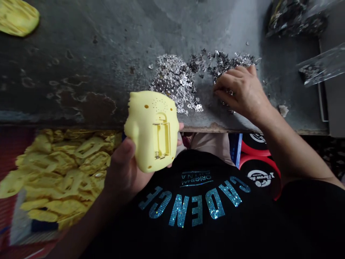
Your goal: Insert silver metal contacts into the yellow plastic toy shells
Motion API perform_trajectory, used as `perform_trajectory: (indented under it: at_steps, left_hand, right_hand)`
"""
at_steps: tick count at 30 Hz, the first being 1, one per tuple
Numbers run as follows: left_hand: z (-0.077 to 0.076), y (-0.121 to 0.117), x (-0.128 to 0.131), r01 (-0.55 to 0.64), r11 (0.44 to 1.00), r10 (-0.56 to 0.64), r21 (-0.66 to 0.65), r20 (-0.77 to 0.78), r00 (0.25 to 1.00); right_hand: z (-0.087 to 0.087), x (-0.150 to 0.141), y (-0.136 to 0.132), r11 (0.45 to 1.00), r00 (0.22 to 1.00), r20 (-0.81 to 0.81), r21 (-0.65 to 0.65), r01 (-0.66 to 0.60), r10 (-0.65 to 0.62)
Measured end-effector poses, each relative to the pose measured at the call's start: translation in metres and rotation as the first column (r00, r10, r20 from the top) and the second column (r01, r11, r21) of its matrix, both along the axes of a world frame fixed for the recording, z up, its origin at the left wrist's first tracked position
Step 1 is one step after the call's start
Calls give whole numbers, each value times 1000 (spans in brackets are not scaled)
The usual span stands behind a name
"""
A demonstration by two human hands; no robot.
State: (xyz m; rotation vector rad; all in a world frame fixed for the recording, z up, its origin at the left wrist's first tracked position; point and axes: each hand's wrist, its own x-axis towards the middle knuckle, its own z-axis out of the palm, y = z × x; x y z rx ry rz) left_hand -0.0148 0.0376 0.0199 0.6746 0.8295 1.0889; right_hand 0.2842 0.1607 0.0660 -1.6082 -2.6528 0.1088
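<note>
My left hand (126, 167) is wrapped round a yellow plastic toy shell (142, 133), its battery compartment facing up. Small screw holes and a cluster of tiny holes show on the shell, and a metal spring sits at the compartment's lower end. Over the table, my right hand (242, 90) has its fingers pinched together at a pile of dark small metal battery contacts (222, 64). Whatever lies between those fingertips is hidden. Just left of it spreads a pile of shinier, silvery battery contacts (172, 73), partly behind the shell.
A worn grey metal table (113, 43) spans the top. Several yellow shell parts (67, 172) fill a red crate at lower left; another yellow piece (18, 18) lies at upper left. Plastic bags of metal parts (293, 18) sit at right. Red-and-black round items (260, 176) stand below.
</note>
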Motion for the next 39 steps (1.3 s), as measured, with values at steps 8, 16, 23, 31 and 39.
perform_trajectory:
  at_steps: [8,16,23,31,39]
  left_hand:
    - [11,2,7,-43,998,44,-41,8,999]
    - [20,3,12,19,992,-5,-128,104,995]
    - [16,-3,11,23,997,-13,-80,125,992]
    - [10,-2,19,88,992,-66,-86,238,969]
    - [11,-6,24,225,965,-180,-134,286,941]
  right_hand:
    - [-34,-5,-37,994,996,-73,93,57,-51]
    - [-40,-13,-32,991,994,-103,123,43,-30]
    - [-41,-13,-31,992,989,-144,121,-20,37]
    - [-41,-5,-35,988,969,-247,150,18,20]
    - [13,-26,-73,957,699,-658,129,-260,279]
